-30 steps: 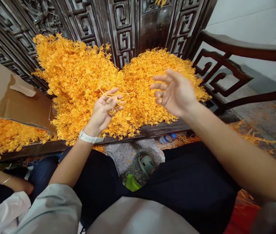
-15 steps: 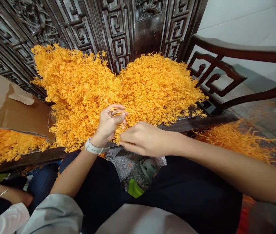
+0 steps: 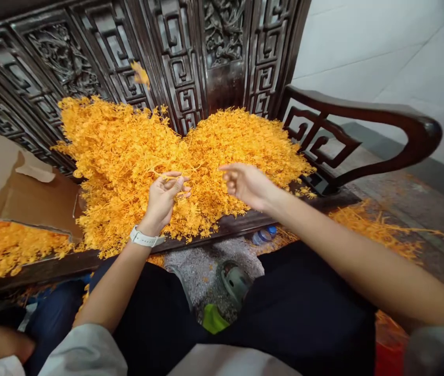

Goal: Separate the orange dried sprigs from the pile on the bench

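Note:
A large heap of orange, thread-like tufted pieces (image 3: 108, 136) lies on the dark wooden bench in front of me. My left hand (image 3: 163, 198), with a pale band at the wrist, is over the middle of the heap. Its thumb and fingers pinch a thin orange strand (image 3: 173, 177). My right hand (image 3: 247, 185) is apart from it to the right, over the heap's front, fingers loosely extended with nothing seen in them. A blurred orange tuft (image 3: 140, 74) is in the air above the heap, in front of the carved backrest.
A torn cardboard box (image 3: 30, 188) stands at the left. The bench has a carved back (image 3: 175, 57) and a curved armrest (image 3: 382, 120) at right. Orange strands (image 3: 374, 230) are on the right. Below are a plastic bottle (image 3: 263, 235) and a green shoe (image 3: 235, 279). Another person's arm (image 3: 2, 339) shows lower left.
My right hand has moved up and right, away from my left, and its fingers have opened. A tuft now appears in the air. The left hand keeps its pinch. The view has shifted.

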Motion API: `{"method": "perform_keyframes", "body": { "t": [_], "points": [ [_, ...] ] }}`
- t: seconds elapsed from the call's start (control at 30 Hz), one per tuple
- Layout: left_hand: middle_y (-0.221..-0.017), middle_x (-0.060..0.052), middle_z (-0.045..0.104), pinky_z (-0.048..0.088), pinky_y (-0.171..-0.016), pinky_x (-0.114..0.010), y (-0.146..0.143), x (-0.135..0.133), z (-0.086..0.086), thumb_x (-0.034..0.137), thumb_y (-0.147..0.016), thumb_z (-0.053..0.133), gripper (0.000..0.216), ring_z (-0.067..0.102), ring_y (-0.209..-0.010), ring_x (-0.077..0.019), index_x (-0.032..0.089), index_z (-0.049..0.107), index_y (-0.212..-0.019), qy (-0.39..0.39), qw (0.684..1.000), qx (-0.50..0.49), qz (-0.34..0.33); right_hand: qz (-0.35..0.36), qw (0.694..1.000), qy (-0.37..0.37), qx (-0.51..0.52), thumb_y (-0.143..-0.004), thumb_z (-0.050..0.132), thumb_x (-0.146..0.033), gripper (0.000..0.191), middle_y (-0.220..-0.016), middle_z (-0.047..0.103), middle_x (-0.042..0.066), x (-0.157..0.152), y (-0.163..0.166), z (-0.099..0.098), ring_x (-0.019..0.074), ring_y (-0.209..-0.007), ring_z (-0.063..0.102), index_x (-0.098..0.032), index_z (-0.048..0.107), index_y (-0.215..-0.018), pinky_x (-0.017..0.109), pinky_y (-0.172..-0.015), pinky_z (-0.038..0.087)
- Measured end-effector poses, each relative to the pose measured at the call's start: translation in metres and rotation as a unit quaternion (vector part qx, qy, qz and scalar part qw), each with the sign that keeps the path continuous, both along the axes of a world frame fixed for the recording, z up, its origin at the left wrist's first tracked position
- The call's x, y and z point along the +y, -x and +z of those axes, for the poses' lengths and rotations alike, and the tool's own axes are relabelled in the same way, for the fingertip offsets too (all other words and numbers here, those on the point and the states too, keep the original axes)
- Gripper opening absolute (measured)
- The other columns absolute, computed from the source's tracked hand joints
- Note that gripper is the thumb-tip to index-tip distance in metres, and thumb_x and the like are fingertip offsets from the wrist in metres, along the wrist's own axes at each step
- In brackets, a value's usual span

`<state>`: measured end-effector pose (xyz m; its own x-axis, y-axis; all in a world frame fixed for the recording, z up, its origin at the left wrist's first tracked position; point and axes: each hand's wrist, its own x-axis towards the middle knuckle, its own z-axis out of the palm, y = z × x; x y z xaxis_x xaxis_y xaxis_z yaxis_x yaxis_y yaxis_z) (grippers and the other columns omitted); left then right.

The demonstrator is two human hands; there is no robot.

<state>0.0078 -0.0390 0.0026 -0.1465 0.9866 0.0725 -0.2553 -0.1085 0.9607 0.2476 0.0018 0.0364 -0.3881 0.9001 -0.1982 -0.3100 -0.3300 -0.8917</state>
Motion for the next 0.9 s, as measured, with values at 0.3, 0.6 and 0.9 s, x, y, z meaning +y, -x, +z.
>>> {"method": "perform_keyframes", "body": {
  "t": [0.3,0.6,0.9],
  "points": [
    [-0.085,-0.003,0.08,0.062,-0.079,-0.027,-0.024,-0.013,-0.005,0.023,-0.082,0.091,0.029,0.078,-0.077,-0.0148,0.019,0.068,-0.1,-0.013,0.997,-0.079,-0.011,0.187,0.881,-0.355,-0.252,-0.102,0.066,-0.049,0.036,-0.075,0.054,-0.002,-0.045,0.024,-0.027,0.0124,-0.069,0.048,-0.018,0.06,-0.084,0.03,-0.068,0.035],
    [-0.079,0.003,0.067,0.048,-0.058,-0.015,0.041,0.02,0.013,0.001,-0.092,0.071,0.025,0.059,-0.059,-0.0032,0.019,0.06,-0.079,0.007,0.975,-0.141,0.172,0.284,0.721,-0.473,-0.419,-0.113,0.045,-0.034,0.044,-0.062,0.051,0.0,-0.091,0.029,0.006,0.0124,-0.056,0.04,-0.018,0.053,-0.073,0.033,-0.062,0.026],
    [-0.095,-0.004,0.078,0.062,-0.076,-0.023,0.038,0.006,0.024,0.024,-0.092,0.085,0.022,0.073,-0.077,-0.0107,0.021,0.064,-0.085,-0.014,0.985,-0.14,0.103,0.146,0.953,-0.217,0.152,-0.101,0.037,-0.082,0.062,-0.076,0.06,-0.004,-0.043,-0.009,0.036,0.0119,-0.057,0.049,-0.029,0.062,-0.12,0.025,-0.056,0.043]
  ]
}}
